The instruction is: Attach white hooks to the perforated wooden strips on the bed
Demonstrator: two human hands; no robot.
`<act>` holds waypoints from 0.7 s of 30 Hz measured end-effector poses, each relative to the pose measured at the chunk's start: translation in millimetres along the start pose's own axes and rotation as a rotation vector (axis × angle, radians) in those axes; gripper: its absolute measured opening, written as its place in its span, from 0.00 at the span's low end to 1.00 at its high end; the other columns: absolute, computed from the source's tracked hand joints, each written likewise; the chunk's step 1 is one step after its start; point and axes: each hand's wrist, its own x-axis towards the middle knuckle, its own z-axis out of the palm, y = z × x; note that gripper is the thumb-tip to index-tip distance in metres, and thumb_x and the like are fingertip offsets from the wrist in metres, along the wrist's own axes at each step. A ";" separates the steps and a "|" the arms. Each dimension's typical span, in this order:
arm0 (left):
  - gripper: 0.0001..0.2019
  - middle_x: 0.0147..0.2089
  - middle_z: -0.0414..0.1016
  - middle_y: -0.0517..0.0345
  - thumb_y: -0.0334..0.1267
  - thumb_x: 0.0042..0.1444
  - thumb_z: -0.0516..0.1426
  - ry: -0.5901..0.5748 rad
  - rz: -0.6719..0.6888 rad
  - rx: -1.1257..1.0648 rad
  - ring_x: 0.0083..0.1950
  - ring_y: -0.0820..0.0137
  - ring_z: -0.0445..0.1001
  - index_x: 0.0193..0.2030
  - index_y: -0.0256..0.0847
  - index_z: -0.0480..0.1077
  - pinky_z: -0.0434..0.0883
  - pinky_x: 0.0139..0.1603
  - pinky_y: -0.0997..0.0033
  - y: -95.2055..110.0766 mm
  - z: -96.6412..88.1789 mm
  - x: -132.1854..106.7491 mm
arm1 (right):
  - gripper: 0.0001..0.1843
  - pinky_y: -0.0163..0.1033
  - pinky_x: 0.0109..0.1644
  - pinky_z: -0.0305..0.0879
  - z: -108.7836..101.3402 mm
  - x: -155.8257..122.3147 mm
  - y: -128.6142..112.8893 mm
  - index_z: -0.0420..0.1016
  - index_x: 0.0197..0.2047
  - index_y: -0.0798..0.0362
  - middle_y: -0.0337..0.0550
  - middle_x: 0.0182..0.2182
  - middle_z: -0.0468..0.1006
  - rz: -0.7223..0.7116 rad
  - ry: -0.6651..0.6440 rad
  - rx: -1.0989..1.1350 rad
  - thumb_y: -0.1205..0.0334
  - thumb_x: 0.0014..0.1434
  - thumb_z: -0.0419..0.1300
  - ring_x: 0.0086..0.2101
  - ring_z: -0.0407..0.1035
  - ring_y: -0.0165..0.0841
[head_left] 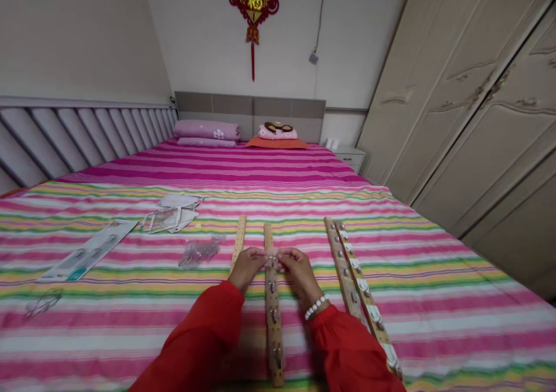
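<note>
A perforated wooden strip (273, 305) lies lengthwise in front of me, with several small metal hooks on clear pads (273, 315) along it. Near its far end, my left hand (247, 267) and my right hand (299, 269) meet from either side. Both have their fingertips closed in a pinch on a small clear-backed hook (271, 260). Whether that hook touches the wood cannot be made out. Another perforated wooden strip (238, 238), bare where it shows, is partly covered by my left hand.
To the right lie a wooden strip with metal hooks (346, 273) and one with white loops (364, 288). Leftward are a bag of loose hooks (200, 253), some packets (174, 215), a long hook package (93, 250) and crumpled clear wrapping (44, 303). Everything rests on a striped bedsheet (143, 334).
</note>
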 end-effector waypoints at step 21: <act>0.08 0.19 0.71 0.63 0.36 0.35 0.62 0.091 0.065 0.238 0.25 0.72 0.71 0.24 0.37 0.70 0.64 0.25 0.76 -41.9 -2.8 22.3 | 0.08 0.33 0.22 0.55 -1.5 16.8 34.3 0.78 0.24 0.56 0.35 0.15 0.73 -0.021 0.064 -0.115 0.63 0.35 0.64 0.17 0.61 0.26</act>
